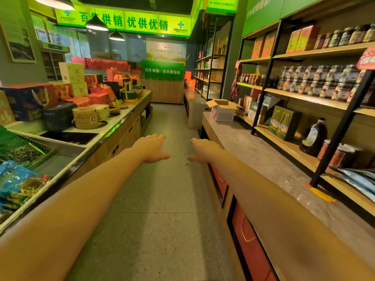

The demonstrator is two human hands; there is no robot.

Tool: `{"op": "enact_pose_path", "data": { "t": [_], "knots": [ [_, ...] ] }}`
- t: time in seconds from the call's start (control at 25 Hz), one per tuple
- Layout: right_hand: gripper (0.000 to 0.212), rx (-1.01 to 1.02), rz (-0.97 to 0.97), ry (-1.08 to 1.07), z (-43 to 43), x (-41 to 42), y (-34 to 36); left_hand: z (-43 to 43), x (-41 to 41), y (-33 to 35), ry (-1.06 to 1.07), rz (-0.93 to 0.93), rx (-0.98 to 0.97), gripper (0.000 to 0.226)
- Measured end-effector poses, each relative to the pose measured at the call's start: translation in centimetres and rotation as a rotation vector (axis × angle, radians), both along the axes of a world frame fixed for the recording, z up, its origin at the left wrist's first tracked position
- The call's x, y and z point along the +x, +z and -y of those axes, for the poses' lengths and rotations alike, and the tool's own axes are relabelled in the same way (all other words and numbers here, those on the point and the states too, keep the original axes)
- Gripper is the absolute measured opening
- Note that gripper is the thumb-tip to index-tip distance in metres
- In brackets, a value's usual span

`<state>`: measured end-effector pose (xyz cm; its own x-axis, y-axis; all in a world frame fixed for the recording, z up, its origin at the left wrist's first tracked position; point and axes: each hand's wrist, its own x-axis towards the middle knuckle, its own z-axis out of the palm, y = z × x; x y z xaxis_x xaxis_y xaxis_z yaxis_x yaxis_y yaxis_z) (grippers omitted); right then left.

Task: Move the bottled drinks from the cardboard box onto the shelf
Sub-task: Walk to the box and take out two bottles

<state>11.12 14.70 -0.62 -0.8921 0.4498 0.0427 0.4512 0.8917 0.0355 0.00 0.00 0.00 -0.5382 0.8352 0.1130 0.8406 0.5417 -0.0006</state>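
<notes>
An open cardboard box [222,111] with its flaps up stands on the grey counter [259,155] on the right, well beyond my hands. What is inside it is hidden. Behind the counter rises a wooden shelf unit [304,97] with black posts, stocked with jars and boxes. A dark bottle [313,136] stands on its lowest board. My left hand [151,148] and my right hand [203,150] are stretched forward over the aisle floor, palms down, fingers apart, holding nothing.
A long display counter [113,120] on the left carries gift boxes and baskets, with packaged goods in a bin [18,179] near me. The tiled aisle [166,199] runs between both counters to a green-signed desk [162,82] at the back.
</notes>
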Motion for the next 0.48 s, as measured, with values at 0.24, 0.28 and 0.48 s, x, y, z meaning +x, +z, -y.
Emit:
{"op": "enact_pose_path", "data": {
  "t": [0.24, 0.28, 0.48],
  "knots": [
    [0.065, -0.009, -0.012, -0.045, -6.4, -10.5, 0.1, -6.6, -10.3, 0.4, -0.013, -0.003, -0.025, 0.076],
    [0.065, -0.007, -0.019, -0.045, -7.8, -12.5, 0.4, -7.8, -12.4, 0.6, -0.017, -0.001, -0.022, 0.076],
    [0.063, -0.034, -0.059, -0.084, -14.1, -21.3, 0.8, -14.0, -22.0, 1.2, -0.023, -0.023, -0.039, 0.075]
  ]
}}
